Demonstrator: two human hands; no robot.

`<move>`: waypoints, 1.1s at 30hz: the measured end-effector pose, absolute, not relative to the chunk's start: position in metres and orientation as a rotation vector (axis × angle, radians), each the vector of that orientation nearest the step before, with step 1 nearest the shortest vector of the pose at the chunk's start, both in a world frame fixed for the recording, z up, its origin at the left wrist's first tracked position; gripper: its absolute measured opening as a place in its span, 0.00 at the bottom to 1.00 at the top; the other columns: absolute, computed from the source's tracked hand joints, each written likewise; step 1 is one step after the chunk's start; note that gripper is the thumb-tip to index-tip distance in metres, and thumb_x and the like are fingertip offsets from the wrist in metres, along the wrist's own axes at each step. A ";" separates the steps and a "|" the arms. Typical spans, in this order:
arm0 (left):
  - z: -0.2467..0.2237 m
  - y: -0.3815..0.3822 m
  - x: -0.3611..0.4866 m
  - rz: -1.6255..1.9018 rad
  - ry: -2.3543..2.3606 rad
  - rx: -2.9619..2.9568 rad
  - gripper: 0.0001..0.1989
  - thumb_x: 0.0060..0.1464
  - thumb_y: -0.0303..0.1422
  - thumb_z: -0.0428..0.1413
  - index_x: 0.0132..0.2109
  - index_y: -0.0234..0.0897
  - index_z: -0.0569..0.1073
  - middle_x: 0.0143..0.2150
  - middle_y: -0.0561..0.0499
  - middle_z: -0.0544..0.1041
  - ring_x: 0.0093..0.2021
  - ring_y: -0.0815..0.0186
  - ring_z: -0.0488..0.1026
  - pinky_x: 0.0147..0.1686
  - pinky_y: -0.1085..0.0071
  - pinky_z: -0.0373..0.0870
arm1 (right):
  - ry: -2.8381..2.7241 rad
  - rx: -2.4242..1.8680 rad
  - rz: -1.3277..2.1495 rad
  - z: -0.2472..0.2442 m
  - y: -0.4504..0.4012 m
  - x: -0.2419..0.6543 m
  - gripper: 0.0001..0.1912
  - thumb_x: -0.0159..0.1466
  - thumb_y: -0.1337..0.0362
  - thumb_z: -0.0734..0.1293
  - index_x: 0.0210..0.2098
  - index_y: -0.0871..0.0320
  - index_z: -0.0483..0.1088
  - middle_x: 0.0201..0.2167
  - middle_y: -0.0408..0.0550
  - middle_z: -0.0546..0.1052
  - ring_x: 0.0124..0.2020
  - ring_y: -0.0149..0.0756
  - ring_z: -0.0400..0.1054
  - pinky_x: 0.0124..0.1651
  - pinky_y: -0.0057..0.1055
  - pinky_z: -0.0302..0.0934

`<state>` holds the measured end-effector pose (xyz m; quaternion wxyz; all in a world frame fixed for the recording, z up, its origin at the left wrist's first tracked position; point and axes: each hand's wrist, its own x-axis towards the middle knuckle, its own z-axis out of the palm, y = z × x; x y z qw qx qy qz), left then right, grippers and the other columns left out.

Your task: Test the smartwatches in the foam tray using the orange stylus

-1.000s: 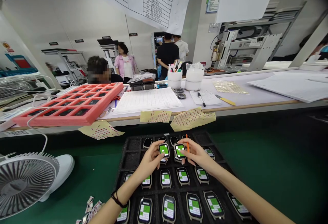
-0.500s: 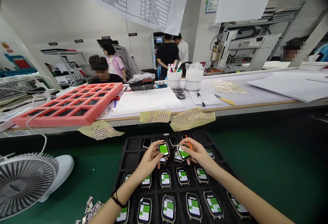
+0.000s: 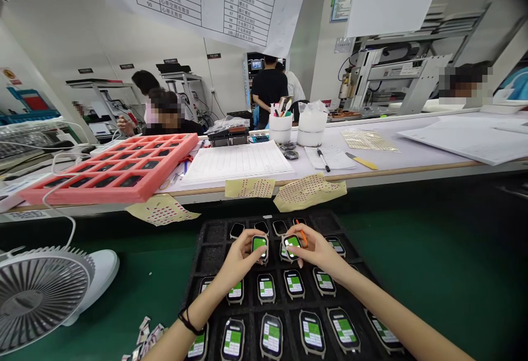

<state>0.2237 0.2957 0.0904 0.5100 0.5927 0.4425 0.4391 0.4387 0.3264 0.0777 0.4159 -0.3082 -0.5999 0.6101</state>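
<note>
My left hand is closed around a strapless smartwatch with a lit, mostly green screen, thumb on its face. A second smartwatch, also showing green, is pinched in my right hand. An orange stick pokes up between the right hand's fingers; its lower part is hidden. Both hands hover over a black foam tray. In its pockets lie several watches, such as a watch with a green and white screen. The back row holds dark-screened watches, among them a watch.
A fan stands at the left on the green mat, near small labelled strips. On the shelf behind are a red foam tray, papers, white tubs, a pen and a yellow-handled knife. People are beyond.
Both watches have shifted slightly; the left one has moved down and left, the right one a little left. Behind, the person in pink has moved left and bent lower.
</note>
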 end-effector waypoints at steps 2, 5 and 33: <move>0.089 0.296 0.223 1.062 1.036 1.460 0.21 0.51 0.43 0.59 0.48 0.38 0.66 0.39 0.49 0.70 0.38 0.66 0.69 0.32 0.74 0.69 | -1.527 -0.740 1.550 0.077 0.326 0.439 0.19 0.54 0.56 0.74 0.40 0.54 0.65 0.28 0.39 0.67 0.26 0.28 0.63 0.26 0.25 0.66; 0.087 0.296 0.222 1.064 1.016 1.498 0.22 0.51 0.40 0.60 0.51 0.38 0.64 0.44 0.46 0.71 0.45 0.62 0.69 0.35 0.73 0.68 | -1.534 -0.732 1.562 0.079 0.326 0.439 0.21 0.53 0.56 0.75 0.40 0.54 0.64 0.29 0.39 0.67 0.26 0.29 0.65 0.28 0.27 0.66; 0.088 0.295 0.222 1.006 1.061 1.565 0.24 0.51 0.35 0.60 0.53 0.38 0.63 0.46 0.45 0.71 0.46 0.61 0.69 0.28 0.77 0.63 | -1.500 -0.816 1.522 0.079 0.324 0.436 0.18 0.58 0.51 0.70 0.40 0.54 0.66 0.25 0.37 0.65 0.18 0.26 0.65 0.14 0.21 0.49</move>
